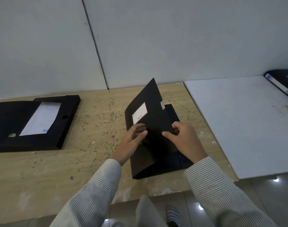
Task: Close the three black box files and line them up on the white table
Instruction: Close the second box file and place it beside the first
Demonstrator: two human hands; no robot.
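Note:
A black box file (153, 112) with a white label lies on the wooden table (97, 122) in the middle, its lid raised at a slant. My left hand (131, 141) grips the lid's near left edge. My right hand (184, 138) pinches the lid's right edge. A second black box file (14, 128) lies open on the left of the wooden table, with white paper inside. A third black box file (282, 82) lies at the far right on the white table (241, 122), partly cut off by the frame.
A grey panelled wall (140, 38) runs behind both tables. The wooden table is speckled with dark marks. A tiled floor (270, 190) and a striped shoe (172, 215) show below the near table edges.

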